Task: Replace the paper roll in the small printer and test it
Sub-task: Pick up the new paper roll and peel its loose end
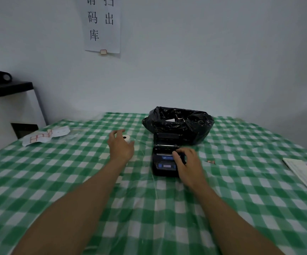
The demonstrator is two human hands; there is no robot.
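The scene was recorded from a single wide-angle camera worn at head height, directed forward and slightly downward across a checked tablecloth point(167, 208). Both forearms were seen entering from the bottom edge and stretching away from the lens, so the near table edge was cut off beneath the frame. The small printer point(164, 161) was placed near the centre at arm's reach. The far white wall point(213, 61) was faced squarely, with a paper notice point(103, 24) cropped by the top edge. Straight lines were bowed toward the borders by the lens. No second view was supplied.
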